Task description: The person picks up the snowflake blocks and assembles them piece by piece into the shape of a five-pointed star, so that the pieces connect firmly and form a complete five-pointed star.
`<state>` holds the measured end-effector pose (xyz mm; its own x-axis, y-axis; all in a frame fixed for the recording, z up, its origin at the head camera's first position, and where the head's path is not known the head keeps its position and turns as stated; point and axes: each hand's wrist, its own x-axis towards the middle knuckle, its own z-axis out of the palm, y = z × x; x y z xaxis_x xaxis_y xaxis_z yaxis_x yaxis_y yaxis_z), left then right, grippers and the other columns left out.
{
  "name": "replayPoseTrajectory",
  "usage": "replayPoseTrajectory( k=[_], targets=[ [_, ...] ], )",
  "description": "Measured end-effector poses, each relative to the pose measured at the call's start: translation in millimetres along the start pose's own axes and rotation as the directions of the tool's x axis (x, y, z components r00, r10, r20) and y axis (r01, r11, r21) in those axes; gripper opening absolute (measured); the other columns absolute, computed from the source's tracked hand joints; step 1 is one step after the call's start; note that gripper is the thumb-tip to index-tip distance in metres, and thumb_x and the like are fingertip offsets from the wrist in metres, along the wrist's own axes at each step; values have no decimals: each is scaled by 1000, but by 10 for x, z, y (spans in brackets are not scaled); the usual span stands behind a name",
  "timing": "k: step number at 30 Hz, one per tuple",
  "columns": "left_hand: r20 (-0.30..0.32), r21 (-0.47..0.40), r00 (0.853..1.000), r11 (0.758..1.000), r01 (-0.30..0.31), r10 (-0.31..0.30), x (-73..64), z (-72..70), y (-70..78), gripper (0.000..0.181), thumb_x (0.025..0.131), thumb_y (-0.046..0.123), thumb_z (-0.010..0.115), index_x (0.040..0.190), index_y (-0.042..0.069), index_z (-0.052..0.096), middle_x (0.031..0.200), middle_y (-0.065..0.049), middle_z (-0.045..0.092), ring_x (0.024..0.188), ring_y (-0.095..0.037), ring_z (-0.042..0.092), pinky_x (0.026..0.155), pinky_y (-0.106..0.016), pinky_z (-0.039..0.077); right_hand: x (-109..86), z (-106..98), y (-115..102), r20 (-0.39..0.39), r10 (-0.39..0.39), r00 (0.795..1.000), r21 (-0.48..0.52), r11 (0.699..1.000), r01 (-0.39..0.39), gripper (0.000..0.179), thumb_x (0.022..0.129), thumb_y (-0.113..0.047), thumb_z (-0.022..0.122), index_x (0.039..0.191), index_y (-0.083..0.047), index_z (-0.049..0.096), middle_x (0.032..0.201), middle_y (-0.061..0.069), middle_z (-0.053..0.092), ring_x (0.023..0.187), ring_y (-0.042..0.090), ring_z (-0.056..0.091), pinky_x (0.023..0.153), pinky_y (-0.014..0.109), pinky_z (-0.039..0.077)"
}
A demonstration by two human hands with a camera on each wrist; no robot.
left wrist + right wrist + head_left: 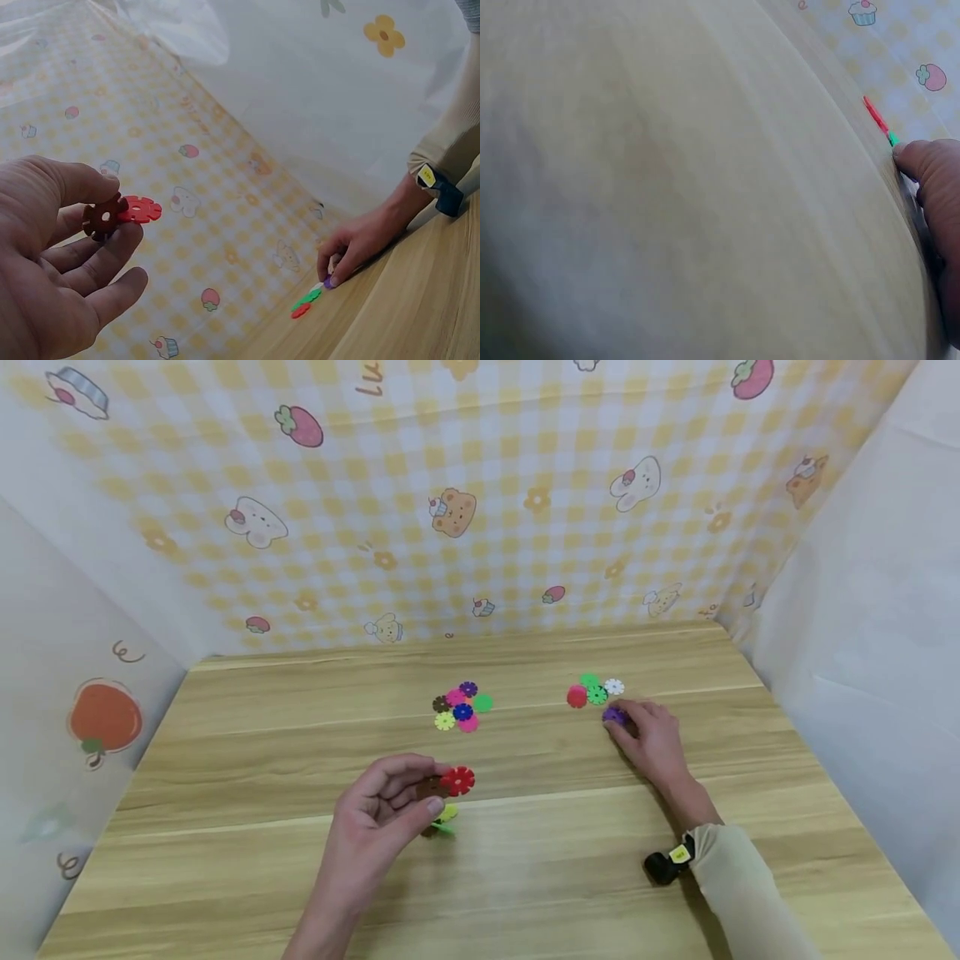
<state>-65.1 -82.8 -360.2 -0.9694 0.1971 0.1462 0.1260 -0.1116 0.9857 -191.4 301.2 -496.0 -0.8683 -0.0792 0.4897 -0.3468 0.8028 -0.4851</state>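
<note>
My left hand (375,827) pinches a brown snowflake disc (105,216) between thumb and fingers, above the table. A red snowflake disc (458,781) is joined to the brown one and points to the right. Over at the right-hand cluster, my right hand (652,743) holds a purple snowflake disc (615,716) between thumb and fingertips, low at the tabletop. Beside that disc lie a white disc (614,687), green discs (596,695) and a red disc (577,697). Yellow and green discs (448,813) show just below the left thumb, partly hidden by it.
A second cluster of discs, among them a blue disc (462,712), lies in the middle of the wooden table (540,877). A yellow checked cloth (495,460) stands behind the table, with white sheeting (862,568) along the right side. A black wrist strap (667,864) is on the right wrist.
</note>
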Motion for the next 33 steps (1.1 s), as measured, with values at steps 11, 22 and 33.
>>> replayPoseTrajectory(
  k=[11, 22, 33],
  targets=[
    [-4, -34, 1000, 999, -14, 14, 9, 19, -39, 37, 87, -2, 68, 123, 1, 57, 124, -19, 62, 109, -30, 61, 89, -36, 56, -51, -118, -440, -4, 621, 784, 594, 632, -498, 29, 85, -20, 76, 111, -8, 72, 87, 1, 65, 71, 7, 54, 56, 13, 47],
    [6, -24, 988, 988, -153, 153, 6, 189, 117, 39, 84, -7, 70, 121, 1, 60, 120, -21, 62, 103, -31, 65, 81, -39, 58, -240, -495, -1980, 285, 300, 910, 850, 360, -385, 24, 92, -6, 65, 109, 10, 64, 96, 12, 73, 79, 17, 71, 76, 30, 60],
    [42, -20, 952, 953, -302, 303, 18, 333, 238, 39, 84, -12, 67, 120, -1, 59, 115, -20, 63, 99, -29, 67, 84, -41, 57, -362, -528, -2530, -118, 6, 993, 853, 512, 99, 23, 83, 19, 62, 99, 4, 69, 92, 12, 71, 79, 17, 69, 70, 25, 60]
  ],
)
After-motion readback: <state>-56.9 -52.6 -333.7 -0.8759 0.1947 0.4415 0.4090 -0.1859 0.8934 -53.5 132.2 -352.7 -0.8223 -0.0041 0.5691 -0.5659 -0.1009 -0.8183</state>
